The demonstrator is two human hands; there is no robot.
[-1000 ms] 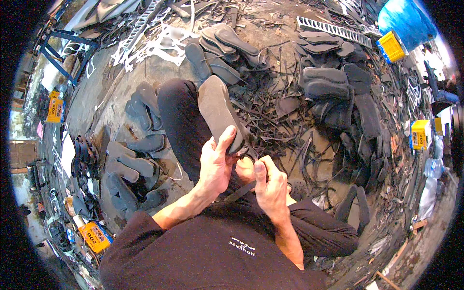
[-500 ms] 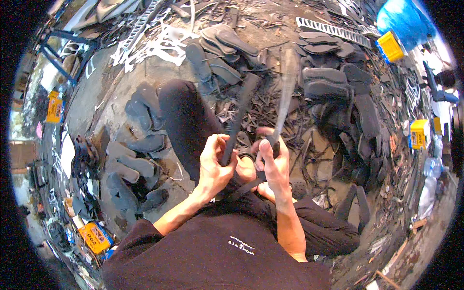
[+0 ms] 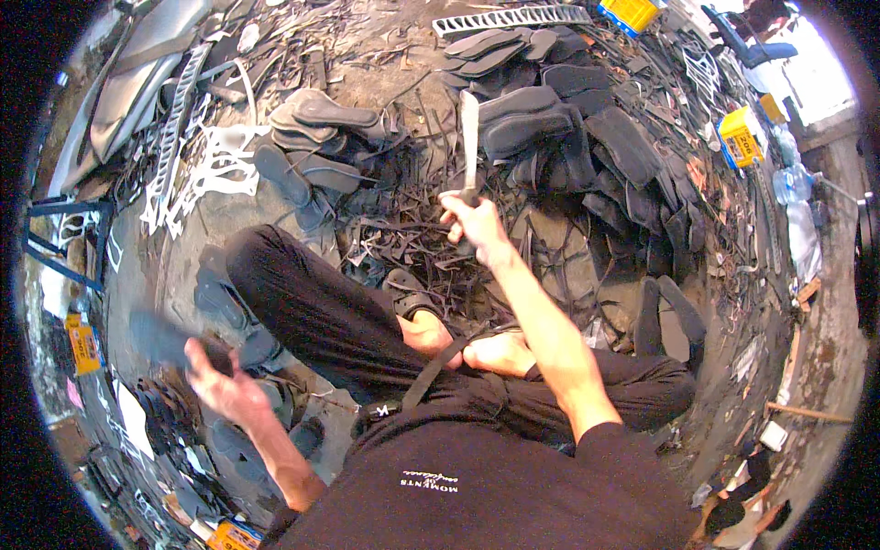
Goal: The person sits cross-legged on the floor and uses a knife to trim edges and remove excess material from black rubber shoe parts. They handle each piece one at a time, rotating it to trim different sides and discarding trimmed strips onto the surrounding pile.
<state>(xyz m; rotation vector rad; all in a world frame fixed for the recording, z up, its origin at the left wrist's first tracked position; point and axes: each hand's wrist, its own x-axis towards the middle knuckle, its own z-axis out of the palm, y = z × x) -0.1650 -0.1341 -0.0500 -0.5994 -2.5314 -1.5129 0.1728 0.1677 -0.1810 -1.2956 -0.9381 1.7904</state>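
Observation:
My left hand [image 3: 231, 392] is at the lower left, past my bent knee. A dark shoe sole [image 3: 170, 335], smeared by motion, sits between its thumb and fingers. Loose soles [image 3: 261, 348] lie on the floor nearby. My right hand [image 3: 478, 226] is raised at the centre, its fingers wrapped round a knife's dark handle. The long pale blade [image 3: 470, 137] points away from me, in front of a stack of dark soles [image 3: 527, 124]. Below that hand, dark trimmed strips [image 3: 394, 243] are heaped on the floor.
More soles [image 3: 330, 115] are piled at the far left of the strips, beside white cut-out sheet scraps [image 3: 220, 165]. Two soles [image 3: 674, 316] lean upright by my right knee. Yellow boxes [image 3: 741, 137] and a clear plastic bottle [image 3: 792, 183] stand at the right.
My left hand has swung from the centre to the lower left with the sole. My right hand has moved forward with the knife. The view has shifted, and the hands are now far apart.

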